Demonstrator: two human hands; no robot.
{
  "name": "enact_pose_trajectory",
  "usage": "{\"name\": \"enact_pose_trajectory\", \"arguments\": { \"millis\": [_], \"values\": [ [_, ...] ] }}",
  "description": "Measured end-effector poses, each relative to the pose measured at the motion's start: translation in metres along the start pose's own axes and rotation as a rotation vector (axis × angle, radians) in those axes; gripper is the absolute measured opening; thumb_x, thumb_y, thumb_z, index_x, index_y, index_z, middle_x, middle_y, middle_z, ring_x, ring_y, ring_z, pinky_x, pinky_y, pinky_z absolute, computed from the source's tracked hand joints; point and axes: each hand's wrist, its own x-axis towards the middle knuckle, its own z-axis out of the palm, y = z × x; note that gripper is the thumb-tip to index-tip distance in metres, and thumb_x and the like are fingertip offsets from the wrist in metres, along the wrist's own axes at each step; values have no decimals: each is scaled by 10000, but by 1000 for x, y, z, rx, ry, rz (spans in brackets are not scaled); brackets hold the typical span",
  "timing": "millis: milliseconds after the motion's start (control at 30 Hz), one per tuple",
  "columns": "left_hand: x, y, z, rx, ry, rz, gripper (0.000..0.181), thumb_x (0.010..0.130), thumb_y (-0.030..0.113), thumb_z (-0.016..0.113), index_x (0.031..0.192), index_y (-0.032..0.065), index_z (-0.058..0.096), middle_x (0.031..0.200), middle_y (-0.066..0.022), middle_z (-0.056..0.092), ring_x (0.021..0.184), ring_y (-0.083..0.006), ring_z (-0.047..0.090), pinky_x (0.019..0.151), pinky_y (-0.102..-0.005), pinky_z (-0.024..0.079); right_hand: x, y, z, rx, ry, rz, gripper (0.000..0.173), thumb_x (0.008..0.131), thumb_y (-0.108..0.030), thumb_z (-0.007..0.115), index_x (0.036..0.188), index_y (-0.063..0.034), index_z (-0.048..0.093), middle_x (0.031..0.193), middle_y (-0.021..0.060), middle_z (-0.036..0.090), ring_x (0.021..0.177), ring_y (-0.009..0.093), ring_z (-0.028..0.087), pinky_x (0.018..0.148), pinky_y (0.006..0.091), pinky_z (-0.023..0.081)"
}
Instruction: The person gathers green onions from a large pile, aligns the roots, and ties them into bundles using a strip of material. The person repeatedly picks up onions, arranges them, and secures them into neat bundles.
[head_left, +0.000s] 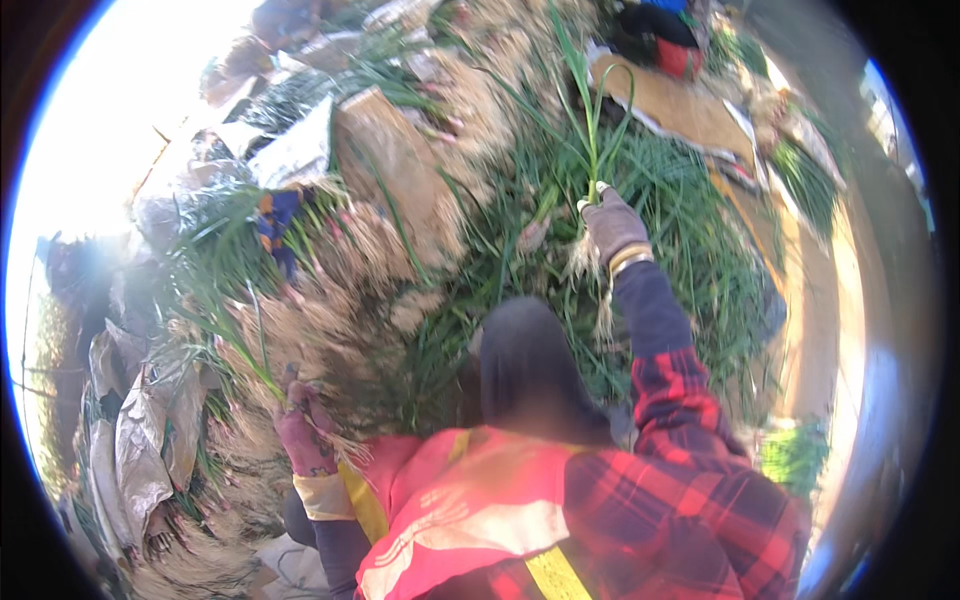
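Note:
My left hand (304, 427), in a reddish glove with a pale cuff, is closed round the lower stems of a few green onions (247, 352); their roots hang out below the fingers. With a brownish glove on, my right hand (611, 217) grips a green onion plant (591, 135) near its base, leaves up and pale roots dangling beneath. Under and around the right hand spreads a large heap of loose green onions (675, 180). Left of the heap lie bundled green onions with reddish bulbs (322, 225) and long pale roots, a blue and orange cloth among them.
A brown cardboard piece (397, 150) leans among the roots at upper centre. Another cardboard sheet (675, 97) borders the heap at upper right. Crumpled pale sacks (142, 442) stand at the left. Part of a person in dark and red clothing (667, 41) shows at the top right.

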Motion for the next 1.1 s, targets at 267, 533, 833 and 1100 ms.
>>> {"name": "enact_pose_trajectory", "arguments": {
  "millis": [267,533,833,1100],
  "values": [
    [-20,-21,-30,-87,-127,-82,381,849,318,388,1082,35,492,650,-58,534,319,-104,382,292,-217,297,-89,-89,65,70,-401,-963,143,782,-183,504,820,-90,606,814,92,602,798,220,575,713,282,457],
    [-15,-11,-7,23,-128,-128,341,839,277,450,1051,20,523,711,-70,576,448,-99,501,389,-189,394,-146,-144,168,641,-1207,-461,198,806,-185,512,897,-35,604,671,12,544,561,63,499,488,201,439],
    [-19,-32,-23,5,-43,-224,251,819,197,525,1014,40,543,703,-33,580,493,-86,539,444,-180,419,-161,-185,189,528,-1315,-118,154,790,-179,544,761,-41,608,578,-19,522,460,44,436,409,182,351],
    [-8,-53,-36,918,-82,105,292,785,303,525,961,78,581,772,-107,611,642,-257,587,555,-318,449,-198,-182,189,128,-1091,-480,292,724,-303,618,714,-14,575,542,77,520,493,171,494,487,296,390]
  ]
}}
